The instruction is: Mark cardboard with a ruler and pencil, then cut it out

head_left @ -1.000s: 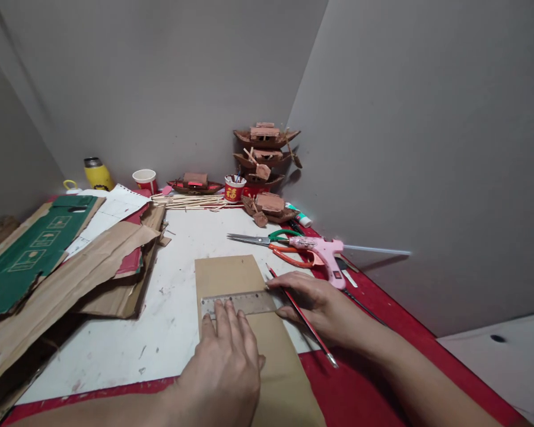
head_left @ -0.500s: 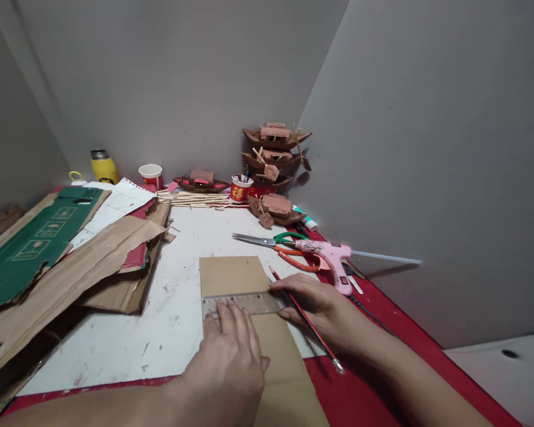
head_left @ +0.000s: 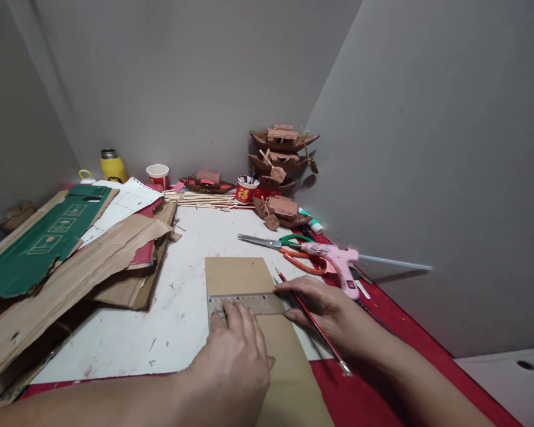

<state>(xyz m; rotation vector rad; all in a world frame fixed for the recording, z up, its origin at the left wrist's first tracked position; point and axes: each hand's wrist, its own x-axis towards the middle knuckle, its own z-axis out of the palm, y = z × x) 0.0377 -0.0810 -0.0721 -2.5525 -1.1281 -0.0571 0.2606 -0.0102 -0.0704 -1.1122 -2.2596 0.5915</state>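
Fingers flattened close together, the left hand (head_left: pixel 237 360) presses the ruler (head_left: pixel 271 304) across the cardboard strip (head_left: pixel 235 274), likely to stop it slipping. At the strip's right edge, the right hand (head_left: pixel 323 301) clasps a slanting pencil (head_left: pixel 314 324), thumb and forefinger bracketing the ruler's end, probably steadying it.

We see a table with a red covering (head_left: pixel 353 406), and a large white sheet (head_left: pixel 178 332) spread over most of it. On the sheet we find a tan cardboard strip (head_left: pixel 238 274) running toward the near edge, and a heap of torn cardboard (head_left: pixel 84 279) at the left. Scissors (head_left: pixel 273 244) and a pink hot-glue gun (head_left: pixel 338 258) lie close together at the right. Along the far side we spot thin wooden sticks (head_left: pixel 200 199), model boats (head_left: pixel 282 209), two paper cups (head_left: pixel 159 179), a yellow bottle (head_left: pixel 113 168) and a tube (head_left: pixel 315 224).
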